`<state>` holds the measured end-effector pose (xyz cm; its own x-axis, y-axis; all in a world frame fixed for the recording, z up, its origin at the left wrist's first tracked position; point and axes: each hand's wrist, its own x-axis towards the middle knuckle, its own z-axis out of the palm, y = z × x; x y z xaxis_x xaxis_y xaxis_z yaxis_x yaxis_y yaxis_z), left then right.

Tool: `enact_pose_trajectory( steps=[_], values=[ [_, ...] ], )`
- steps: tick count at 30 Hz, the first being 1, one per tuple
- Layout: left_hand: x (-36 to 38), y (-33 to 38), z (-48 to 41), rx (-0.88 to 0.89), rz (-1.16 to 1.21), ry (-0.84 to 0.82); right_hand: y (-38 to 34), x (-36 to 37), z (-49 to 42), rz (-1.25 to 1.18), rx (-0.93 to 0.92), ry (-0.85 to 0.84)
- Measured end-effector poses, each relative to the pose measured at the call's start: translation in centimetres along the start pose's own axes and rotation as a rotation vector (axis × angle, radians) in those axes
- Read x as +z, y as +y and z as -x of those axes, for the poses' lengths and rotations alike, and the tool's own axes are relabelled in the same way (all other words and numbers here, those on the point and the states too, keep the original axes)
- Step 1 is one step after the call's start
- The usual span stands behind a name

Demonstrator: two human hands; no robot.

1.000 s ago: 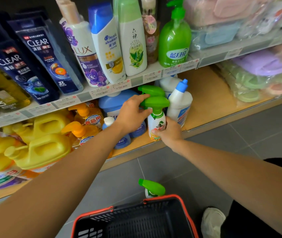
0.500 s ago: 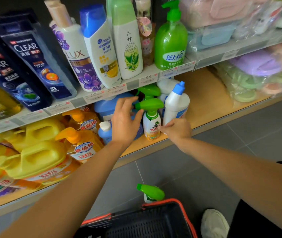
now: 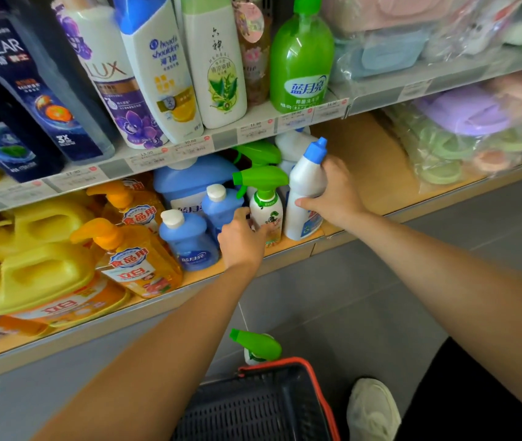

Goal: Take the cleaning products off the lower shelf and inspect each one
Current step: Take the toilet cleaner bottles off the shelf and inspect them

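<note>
With the left hand [image 3: 240, 240], gripping the green-triggered spray bottle [image 3: 266, 214] low down; with the right hand [image 3: 333, 195], clasping the blue-capped white bottle [image 3: 304, 186]. Standing side by side at the front of the lower shelf [image 3: 380, 173], right of blue detergent bottles [image 3: 189, 243].

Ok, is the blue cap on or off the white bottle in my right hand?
On. The blue cap sits on the neck of the white bottle, which the right hand grips around its body.

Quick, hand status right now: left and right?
Left hand: grips the green-trigger spray bottle low on its body.
Right hand: grips the white bottle with blue cap.
</note>
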<state>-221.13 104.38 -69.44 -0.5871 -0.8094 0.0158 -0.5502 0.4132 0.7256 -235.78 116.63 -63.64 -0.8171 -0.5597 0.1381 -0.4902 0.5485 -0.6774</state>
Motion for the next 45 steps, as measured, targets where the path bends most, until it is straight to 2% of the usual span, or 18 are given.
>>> enact_pose_trajectory(
  steps=[6, 11, 13, 15, 18, 20, 22, 28, 30, 34, 39, 45],
  values=[
    [0.9, -0.3, -1.0, 0.017, -0.056, 0.021, 1.1, -0.4, -0.7, -0.024, -0.034, 0.021],
    [0.1, -1.3, -0.7, -0.016, -0.239, -0.114, 2.1, -0.9, -0.8, -0.038, 0.026, 0.116],
    [-1.2, -2.7, -0.4, 0.051, -0.221, -0.325, 2.7, -1.5, -0.9, -0.037, 0.056, 0.140],
    [-3.0, -4.2, 0.4, 0.172, -0.250, -0.646, 3.2, -2.0, -1.1, -0.032, 0.096, 0.156],
    [-5.5, -6.1, 2.8, 0.272, -0.464, -1.076, 3.5, -2.4, -0.9, -0.042, 0.145, 0.184],
    [-6.5, -7.0, 4.1, 0.273, -0.552, -1.263, 3.4, -2.5, -0.7, -0.044, 0.162, 0.196],
    [-7.0, -7.4, 4.7, 0.293, -0.539, -1.333, 3.1, -2.6, -0.4, -0.042, 0.162, 0.192],
    [-7.1, -6.9, 5.8, 0.472, -0.577, -1.278, 2.1, -3.2, 0.9, -0.038, 0.101, 0.185],
    [-7.1, -6.7, 6.3, 0.526, -0.594, -1.182, 1.5, -3.9, 1.3, -0.059, 0.075, 0.183],
    [-8.1, -4.3, 6.3, 0.552, -0.477, -0.964, 0.6, -5.9, 2.2, -0.144, 0.087, 0.193],
    [-11.7, -0.4, 4.5, 0.608, -0.304, -0.644, -0.9, -9.5, 3.3, -0.079, -0.010, 0.184],
    [-13.0, 3.4, 2.0, 0.510, -0.061, -0.348, -1.2, -11.8, 4.7, -0.059, 0.003, 0.119]
  ],
)
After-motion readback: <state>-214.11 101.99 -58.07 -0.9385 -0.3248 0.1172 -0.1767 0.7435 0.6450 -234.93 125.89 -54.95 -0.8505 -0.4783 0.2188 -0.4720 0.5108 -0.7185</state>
